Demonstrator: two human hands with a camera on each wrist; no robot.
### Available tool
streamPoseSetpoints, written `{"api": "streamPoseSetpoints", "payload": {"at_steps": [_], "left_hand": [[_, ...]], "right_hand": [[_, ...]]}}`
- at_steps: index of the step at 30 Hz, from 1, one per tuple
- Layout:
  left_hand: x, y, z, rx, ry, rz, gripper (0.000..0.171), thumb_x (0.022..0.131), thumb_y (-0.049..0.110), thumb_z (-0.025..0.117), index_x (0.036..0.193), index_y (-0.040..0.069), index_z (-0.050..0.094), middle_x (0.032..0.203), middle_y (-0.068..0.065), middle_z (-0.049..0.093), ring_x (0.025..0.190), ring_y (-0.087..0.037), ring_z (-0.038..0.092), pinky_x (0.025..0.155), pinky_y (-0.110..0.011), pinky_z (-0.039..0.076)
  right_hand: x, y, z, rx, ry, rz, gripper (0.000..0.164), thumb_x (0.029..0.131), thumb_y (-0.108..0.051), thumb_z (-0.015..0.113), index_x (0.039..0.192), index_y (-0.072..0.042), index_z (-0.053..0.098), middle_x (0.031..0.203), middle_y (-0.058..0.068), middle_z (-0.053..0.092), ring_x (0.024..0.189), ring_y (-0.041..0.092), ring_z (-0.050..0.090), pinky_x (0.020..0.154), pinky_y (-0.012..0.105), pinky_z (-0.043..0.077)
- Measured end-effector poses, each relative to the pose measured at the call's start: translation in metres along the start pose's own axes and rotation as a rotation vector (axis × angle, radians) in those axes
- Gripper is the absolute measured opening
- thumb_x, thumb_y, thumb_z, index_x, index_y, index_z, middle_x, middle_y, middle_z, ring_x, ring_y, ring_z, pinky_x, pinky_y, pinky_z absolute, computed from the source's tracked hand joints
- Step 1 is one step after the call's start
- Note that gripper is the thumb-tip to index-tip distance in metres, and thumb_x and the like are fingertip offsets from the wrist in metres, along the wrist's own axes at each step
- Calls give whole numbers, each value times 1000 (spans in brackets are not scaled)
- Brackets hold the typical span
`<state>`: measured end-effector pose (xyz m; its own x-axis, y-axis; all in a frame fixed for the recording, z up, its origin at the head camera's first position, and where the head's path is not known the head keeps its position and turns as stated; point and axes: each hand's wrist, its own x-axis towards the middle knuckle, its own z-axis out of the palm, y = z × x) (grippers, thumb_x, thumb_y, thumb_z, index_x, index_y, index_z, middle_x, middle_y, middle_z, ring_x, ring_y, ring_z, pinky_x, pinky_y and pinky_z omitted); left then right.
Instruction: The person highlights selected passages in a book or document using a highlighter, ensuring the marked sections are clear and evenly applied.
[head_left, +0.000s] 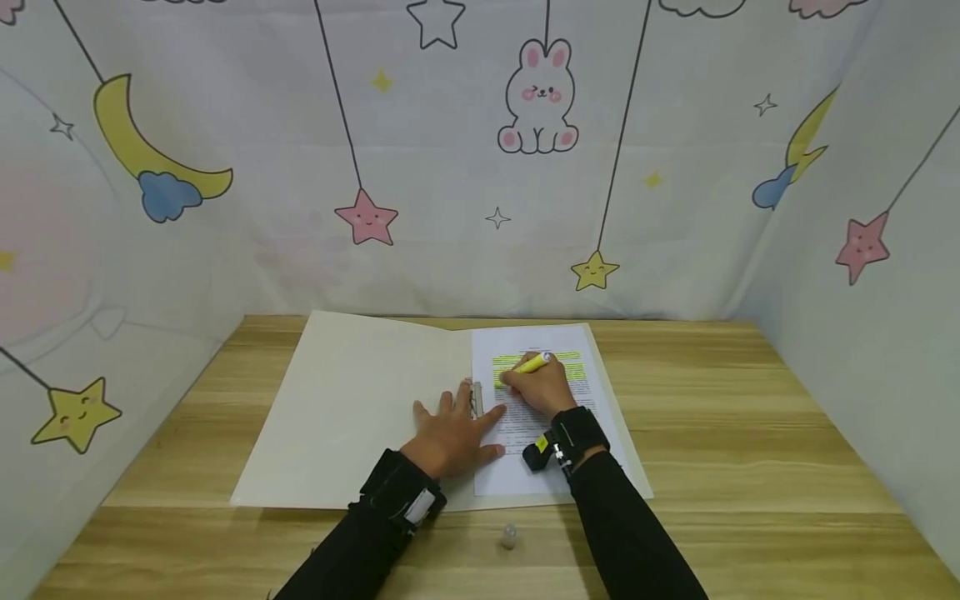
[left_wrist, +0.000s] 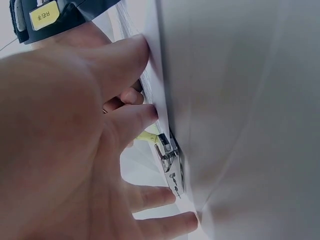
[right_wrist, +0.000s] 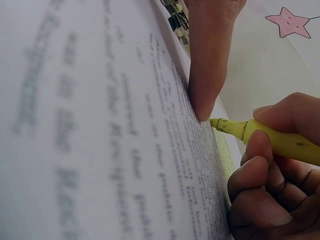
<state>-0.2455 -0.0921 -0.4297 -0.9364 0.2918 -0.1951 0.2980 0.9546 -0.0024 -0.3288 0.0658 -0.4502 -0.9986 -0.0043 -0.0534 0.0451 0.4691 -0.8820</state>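
Observation:
My right hand point(head_left: 543, 390) pinches a yellow highlighter point(head_left: 534, 363) over a printed sheet point(head_left: 517, 475). In the right wrist view the uncapped tip of the highlighter point(right_wrist: 285, 142) is at the lines of text, close to a finger of the other hand. Several upper lines of the sheet bear yellow marking point(head_left: 573, 371). My left hand point(head_left: 453, 437) lies with fingers spread across the sheet's left edge and the folder's middle, thumb side on the paper. Beside its fingers is the folder's metal clip point(left_wrist: 169, 160).
The white folder point(head_left: 360, 400) lies spread flat on a wooden table point(head_left: 750, 433). A small translucent piece point(head_left: 509, 536), its kind unclear, sits near the front, between the forearms. Behind and at both sides hangs a white curtain point(head_left: 450, 167) with printed stars, moons and a rabbit.

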Motion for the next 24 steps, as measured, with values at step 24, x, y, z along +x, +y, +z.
{"api": "streamPoseSetpoints", "payload": {"at_steps": [24], "left_hand": [[0,0,1,-11,20,10,63,92,64,54,149,42,40,160,-20,24,138,-43,36,103,-78,30]], "right_hand": [[0,1,0,-10,22,-12,18,82,-19,77,74,-10,64,56,1,62,56,16,57,61,31,44]]}}
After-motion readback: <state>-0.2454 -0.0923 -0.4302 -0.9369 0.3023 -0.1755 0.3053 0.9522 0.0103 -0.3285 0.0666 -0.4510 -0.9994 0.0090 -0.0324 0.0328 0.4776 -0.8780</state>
